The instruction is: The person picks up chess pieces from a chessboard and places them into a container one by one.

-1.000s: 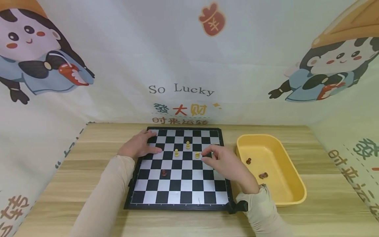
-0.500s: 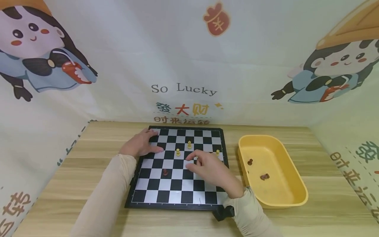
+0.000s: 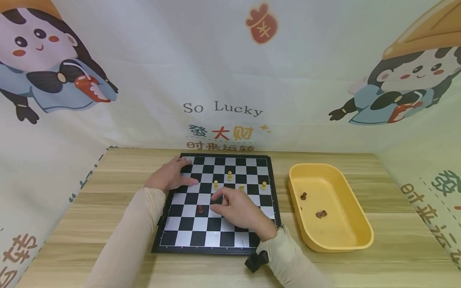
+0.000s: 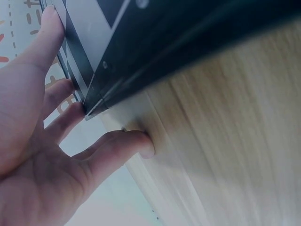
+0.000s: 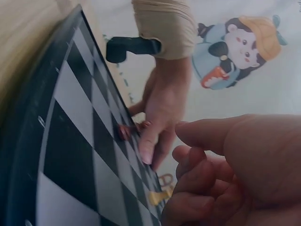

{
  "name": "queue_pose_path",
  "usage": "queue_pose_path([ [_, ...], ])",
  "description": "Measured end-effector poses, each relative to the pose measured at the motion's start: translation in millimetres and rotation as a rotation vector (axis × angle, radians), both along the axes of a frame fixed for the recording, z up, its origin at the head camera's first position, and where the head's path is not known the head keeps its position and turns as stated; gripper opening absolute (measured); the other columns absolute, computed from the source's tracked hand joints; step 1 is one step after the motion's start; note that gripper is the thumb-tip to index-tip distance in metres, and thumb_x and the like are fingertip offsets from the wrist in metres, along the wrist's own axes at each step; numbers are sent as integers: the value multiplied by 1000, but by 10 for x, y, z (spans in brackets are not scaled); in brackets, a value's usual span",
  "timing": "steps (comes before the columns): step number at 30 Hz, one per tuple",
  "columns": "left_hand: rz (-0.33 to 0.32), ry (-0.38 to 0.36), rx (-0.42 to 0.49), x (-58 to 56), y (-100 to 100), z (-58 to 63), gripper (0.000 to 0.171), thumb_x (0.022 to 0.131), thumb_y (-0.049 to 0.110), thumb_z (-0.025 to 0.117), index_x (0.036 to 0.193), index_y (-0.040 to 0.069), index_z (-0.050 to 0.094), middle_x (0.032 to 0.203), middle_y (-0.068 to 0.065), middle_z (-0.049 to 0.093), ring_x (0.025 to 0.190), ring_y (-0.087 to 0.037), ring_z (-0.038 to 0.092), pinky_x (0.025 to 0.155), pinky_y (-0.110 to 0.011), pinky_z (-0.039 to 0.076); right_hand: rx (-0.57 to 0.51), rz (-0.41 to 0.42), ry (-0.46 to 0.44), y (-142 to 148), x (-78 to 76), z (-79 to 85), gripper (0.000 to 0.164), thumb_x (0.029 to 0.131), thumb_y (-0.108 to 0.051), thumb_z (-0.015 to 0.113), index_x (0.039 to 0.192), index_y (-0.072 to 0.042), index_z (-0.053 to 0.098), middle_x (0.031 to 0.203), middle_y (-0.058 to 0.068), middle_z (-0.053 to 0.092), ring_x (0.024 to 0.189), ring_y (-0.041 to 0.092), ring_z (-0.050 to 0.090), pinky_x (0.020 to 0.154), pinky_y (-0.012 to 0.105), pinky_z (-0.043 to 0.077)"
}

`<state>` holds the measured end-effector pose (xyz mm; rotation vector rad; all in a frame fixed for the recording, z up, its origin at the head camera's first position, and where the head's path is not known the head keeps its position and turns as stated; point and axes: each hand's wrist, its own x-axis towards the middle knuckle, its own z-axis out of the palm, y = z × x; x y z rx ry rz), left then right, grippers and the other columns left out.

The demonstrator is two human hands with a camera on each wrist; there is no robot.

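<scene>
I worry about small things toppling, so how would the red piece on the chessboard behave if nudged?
The red piece is probably light, being tiny compared with the right hand. Its base looks wider than its stem, so a gentle nudge may slide rather than tip it. If toppled, its rounded shape might let it roll on the chessboard.

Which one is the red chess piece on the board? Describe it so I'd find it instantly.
Find the checkered board, left of the yellow tray. On its near left part, left of the right hand, stands a small red piece. The other pieces visible on the board are yellow.
</scene>
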<state>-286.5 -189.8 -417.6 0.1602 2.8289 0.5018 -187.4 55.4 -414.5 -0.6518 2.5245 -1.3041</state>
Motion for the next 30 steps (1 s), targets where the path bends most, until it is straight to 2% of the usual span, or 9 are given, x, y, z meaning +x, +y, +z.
queue_pose_path([
  [13,0,7,12,-11,-4,-13,88,88,48,78,157,11,39,166,-23,27,150,-48,33,120,-62,35,36,-8,-36,-264,6,-80,30,94,-24,73,118,-6,72,63,-5,54,50,8,49,50,20,37],
  [21,9,-2,3,-16,-10,-20,88,87,48,78,158,12,39,166,-23,27,151,-47,31,121,-62,34,44,-19,-34,-350,-11,-158,26,92,-23,75,113,-9,72,65,-3,56,55,7,50,52,20,37],
  [30,-19,14,-7,-10,-11,-8,87,88,48,78,157,9,40,165,-24,29,151,-46,33,121,-60,34,67,-55,-25,-375,-30,-210,21,89,-21,77,106,-10,74,65,-4,57,55,8,49,50,21,36],
])
